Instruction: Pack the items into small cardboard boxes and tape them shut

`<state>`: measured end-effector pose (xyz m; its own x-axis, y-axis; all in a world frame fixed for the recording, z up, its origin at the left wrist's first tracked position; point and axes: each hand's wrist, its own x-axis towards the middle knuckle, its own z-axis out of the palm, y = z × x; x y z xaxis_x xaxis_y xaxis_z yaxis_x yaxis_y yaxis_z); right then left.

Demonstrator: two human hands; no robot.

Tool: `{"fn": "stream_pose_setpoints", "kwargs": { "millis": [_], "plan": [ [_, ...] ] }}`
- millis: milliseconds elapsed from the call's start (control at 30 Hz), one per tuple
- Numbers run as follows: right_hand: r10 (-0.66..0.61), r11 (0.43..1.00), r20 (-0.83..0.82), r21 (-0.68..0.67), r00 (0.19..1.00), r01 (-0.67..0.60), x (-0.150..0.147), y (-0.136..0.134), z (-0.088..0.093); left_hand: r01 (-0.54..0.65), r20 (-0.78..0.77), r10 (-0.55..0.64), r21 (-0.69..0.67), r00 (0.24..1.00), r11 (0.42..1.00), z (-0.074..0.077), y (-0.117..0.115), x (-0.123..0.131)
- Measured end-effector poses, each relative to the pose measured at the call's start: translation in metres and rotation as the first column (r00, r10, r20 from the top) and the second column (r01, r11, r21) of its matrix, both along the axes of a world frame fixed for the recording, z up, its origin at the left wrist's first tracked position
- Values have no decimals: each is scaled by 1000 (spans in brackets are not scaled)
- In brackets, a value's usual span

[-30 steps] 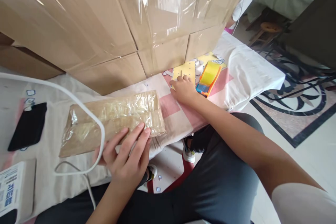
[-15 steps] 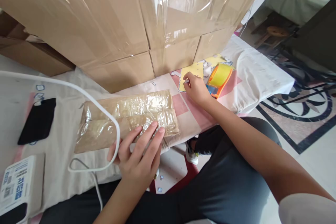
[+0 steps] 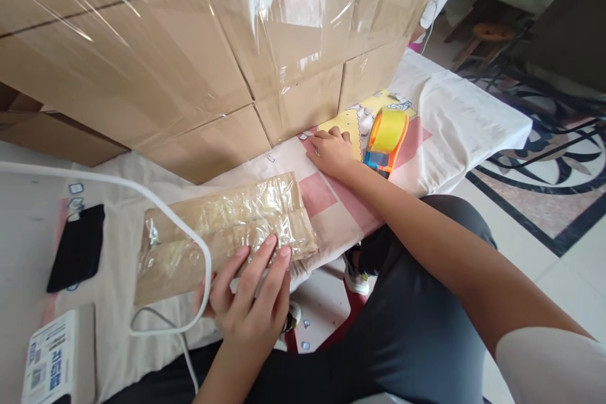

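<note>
My left hand (image 3: 250,303) lies with fingers stretched flat on the near edge of a brown parcel (image 3: 222,227) wrapped in clear tape, which rests on the cloth-covered table (image 3: 454,120). My right hand (image 3: 332,151) reaches forward, palm down, with its fingers curled together at the left edge of a yellow sheet (image 3: 349,121) by the foot of the cartons. What its fingertips hold, if anything, is hidden. An orange tape dispenser (image 3: 387,139) with a yellow roll stands just right of that hand.
A tall stack of cartons (image 3: 189,44) under clear film fills the back of the table. A white cable (image 3: 142,192) loops over the parcel. A black flat object (image 3: 78,255) and a white labelled box (image 3: 47,360) lie at the left. Patterned floor lies to the right.
My right hand has dropped from a raised pinch back down onto the yellow sheet's left edge. My left hand stays flat on the parcel. The view has shifted slightly.
</note>
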<state>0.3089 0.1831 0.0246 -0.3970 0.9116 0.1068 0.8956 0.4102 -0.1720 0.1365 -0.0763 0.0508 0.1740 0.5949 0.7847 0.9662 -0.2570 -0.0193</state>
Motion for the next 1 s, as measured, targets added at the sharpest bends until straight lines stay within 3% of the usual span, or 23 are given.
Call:
{"fn": "stream_pose_setpoints", "kwargs": {
  "millis": [367, 467, 600, 733, 900, 1000],
  "plan": [
    [-68, 996, -273, 31, 960, 79, -1, 5, 6, 42, 24, -42, -27, 999, 999, 1, -3, -2],
    [-34, 998, -225, 40, 974, 44, -2, 3, 5, 57, 25, -56, -25, 998, 998, 1, -2, -3],
    [-50, 995, -117, -88, 992, 40, -3, 2, 6, 43, 41, -40, -59, 998, 997, 6, -4, 0],
    [-101, 993, -200, -74, 975, 88, -2, 2, 7, 18, 60, -13, -90, 998, 996, 10, -7, 2],
    [-61, 998, -492, -11, 868, 64, 4, -8, 15, 8, 43, -4, -94, 999, 996, 10, -7, 4],
    [-137, 988, -677, -149, 723, 48, 10, -30, 28, -2, 47, 7, -92, 999, 996, 8, -8, 3]
  ]
}}
